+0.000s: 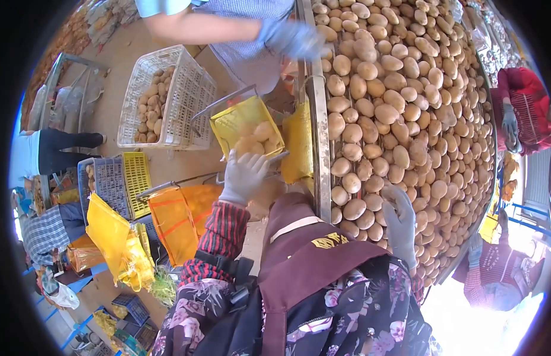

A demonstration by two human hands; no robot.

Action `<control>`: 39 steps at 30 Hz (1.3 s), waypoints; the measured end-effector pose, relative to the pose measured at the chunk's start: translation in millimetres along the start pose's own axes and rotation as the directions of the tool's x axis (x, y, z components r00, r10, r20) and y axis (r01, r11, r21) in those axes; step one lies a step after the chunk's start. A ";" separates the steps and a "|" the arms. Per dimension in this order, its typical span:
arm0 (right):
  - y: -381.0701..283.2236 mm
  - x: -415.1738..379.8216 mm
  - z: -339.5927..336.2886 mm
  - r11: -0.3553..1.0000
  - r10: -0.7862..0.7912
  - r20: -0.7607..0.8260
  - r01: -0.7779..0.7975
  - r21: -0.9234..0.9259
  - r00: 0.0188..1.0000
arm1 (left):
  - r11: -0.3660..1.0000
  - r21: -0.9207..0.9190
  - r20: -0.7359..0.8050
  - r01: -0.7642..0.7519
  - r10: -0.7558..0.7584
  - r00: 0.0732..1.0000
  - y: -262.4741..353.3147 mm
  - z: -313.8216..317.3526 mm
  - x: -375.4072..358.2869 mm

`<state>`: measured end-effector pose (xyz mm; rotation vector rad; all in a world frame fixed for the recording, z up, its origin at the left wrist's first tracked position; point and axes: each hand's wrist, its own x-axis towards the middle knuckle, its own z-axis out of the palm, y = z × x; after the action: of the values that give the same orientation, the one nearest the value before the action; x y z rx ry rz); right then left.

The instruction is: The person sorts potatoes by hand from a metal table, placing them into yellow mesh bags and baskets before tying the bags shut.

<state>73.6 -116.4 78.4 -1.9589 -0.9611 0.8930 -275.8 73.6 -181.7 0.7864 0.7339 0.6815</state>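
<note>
My left hand (244,177), in a light grey glove, reaches to the lower rim of a yellow mesh bag (233,121) that hangs open on a metal frame with several potatoes inside. Its fingers are spread apart at the bag's edge. On the sorting table, my right hand (400,222), also gloved in grey, is over the potatoes (406,118). Its fingers are curved, and whether a potato lies within them is hard to make out. A metal edge (320,136) runs along the table's near side.
Beyond the bag, a co-worker's blue-gloved hand (293,40) is over the table edge, blurred. A white crate (195,89) holds potatoes. Orange mesh bags (173,222) and a yellow bag (106,231) are at left. Several people stand around, two across the table.
</note>
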 end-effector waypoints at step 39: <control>102.7 205.7 -191.7 0.994 0.018 -0.354 0.023 0.110 0.935 | 0.867 -0.147 0.500 0.477 -0.351 0.792 134.0 458.8 292.0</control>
<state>360.7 -47.9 28.4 -1.9341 -0.6872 0.5504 213.7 196.3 61.3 0.4789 0.3467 0.1624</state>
